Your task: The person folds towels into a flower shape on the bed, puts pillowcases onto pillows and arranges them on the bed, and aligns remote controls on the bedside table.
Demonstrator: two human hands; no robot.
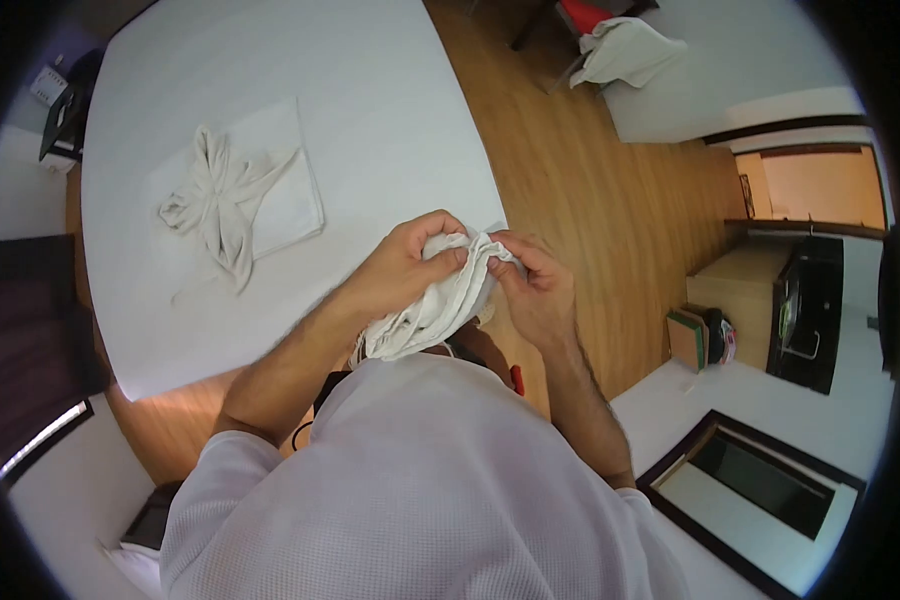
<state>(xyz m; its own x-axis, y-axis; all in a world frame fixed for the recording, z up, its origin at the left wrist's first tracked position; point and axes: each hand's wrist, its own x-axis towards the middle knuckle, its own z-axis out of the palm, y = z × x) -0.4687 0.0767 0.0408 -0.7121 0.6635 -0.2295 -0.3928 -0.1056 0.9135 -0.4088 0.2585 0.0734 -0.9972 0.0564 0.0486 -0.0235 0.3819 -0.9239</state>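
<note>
Close in front of my body, a white towel [432, 318] hangs in bunched, gathered folds. My left hand [425, 255] is closed around its upper part, thumb pressed against the cloth. The fingers of my right hand [535, 285] pinch the towel's top edge just to the right. To the left on the bed [370, 110], another white towel [220, 205] is shaped into a form with several twisted points. It lies on a flat folded white cloth [295, 190].
The bed's right edge runs close to my hands, with wooden floor [590, 180] beyond. At the top right, a white cloth [625, 52] hangs over a chair. A dark-fronted cabinet [810, 315] and a framed mirror or picture [760, 480] are at the right. A dark curtain [30, 325] hangs at the left.
</note>
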